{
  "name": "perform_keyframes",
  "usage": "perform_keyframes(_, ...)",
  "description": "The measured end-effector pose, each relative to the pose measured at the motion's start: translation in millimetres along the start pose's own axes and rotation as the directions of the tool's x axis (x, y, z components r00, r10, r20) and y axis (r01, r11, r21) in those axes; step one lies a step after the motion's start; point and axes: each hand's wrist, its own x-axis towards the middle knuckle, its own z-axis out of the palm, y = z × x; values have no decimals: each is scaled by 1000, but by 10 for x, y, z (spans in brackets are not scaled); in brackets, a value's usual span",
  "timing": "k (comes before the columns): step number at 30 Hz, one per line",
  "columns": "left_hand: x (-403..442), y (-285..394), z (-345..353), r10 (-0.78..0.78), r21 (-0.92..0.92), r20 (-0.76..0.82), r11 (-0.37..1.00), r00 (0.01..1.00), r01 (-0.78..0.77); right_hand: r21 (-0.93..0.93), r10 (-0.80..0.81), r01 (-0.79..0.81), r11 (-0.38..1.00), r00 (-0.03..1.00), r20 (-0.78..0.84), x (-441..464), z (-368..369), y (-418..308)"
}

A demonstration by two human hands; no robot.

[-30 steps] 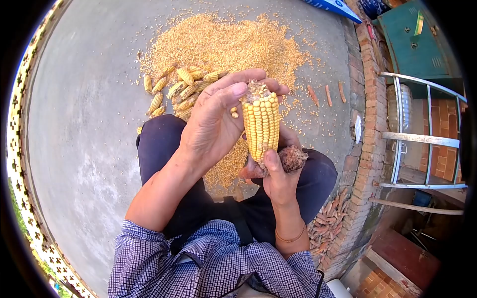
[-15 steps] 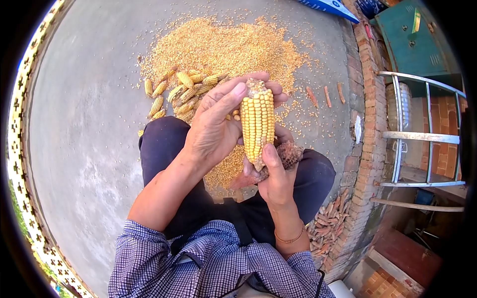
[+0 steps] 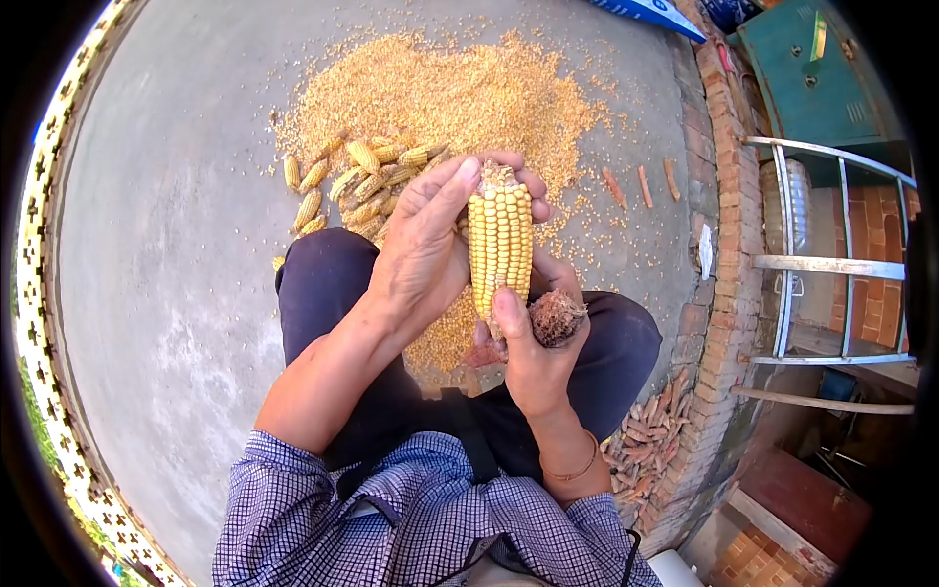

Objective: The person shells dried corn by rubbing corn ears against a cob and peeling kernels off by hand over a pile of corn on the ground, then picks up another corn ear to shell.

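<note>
A yellow corn cob [image 3: 501,240] stands nearly upright between my hands, its top end partly bare of kernels. My left hand [image 3: 423,230] wraps round its upper left side, fingers behind it and thumb near the top. With its thumb on the lower end of the cob, my right hand [image 3: 540,357] also holds a bare reddish cob [image 3: 558,319] crosswise behind the corn; its rough end sticks out on the right. Both hands are closed. Beyond my left hand lies a pile of unshelled cobs [image 3: 370,186], beside a wide heap of loose kernels [image 3: 440,93].
More kernels [image 3: 442,338] lie between my knees. Several bare cobs [image 3: 650,435] are piled by the brick edging [image 3: 729,245] at right, and a few [image 3: 644,186] lie on the concrete floor [image 3: 176,215]. Farther right are a metal rail [image 3: 831,266] and a green cabinet [image 3: 807,78].
Both hands have shifted slightly left with the corn cob. The bare cob in my right hand has turned, and its rough end faces me more.
</note>
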Motion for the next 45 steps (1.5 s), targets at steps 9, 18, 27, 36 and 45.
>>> perform_keyframes(9,-21,22,-11,-12,-7,-22,1000,1000,12,-72,-93,96,993,995,44,3,-2,30)
perform_keyframes(18,-4,45,-36,-32,-37,-17,999,999,32,-197,-125,134,971,991,54,12,-61,81)
perform_keyframes(27,4,74,-19,-99,-56,-33,994,995,97,338,178,-242,910,962,209,74,-199,118)
perform_keyframes(36,-31,94,34,-85,-13,-30,996,996,84,424,180,-286,859,946,271,124,-242,139)
perform_keyframes(45,-38,86,43,-31,74,56,997,998,27,375,147,-218,901,967,210,109,-203,81)
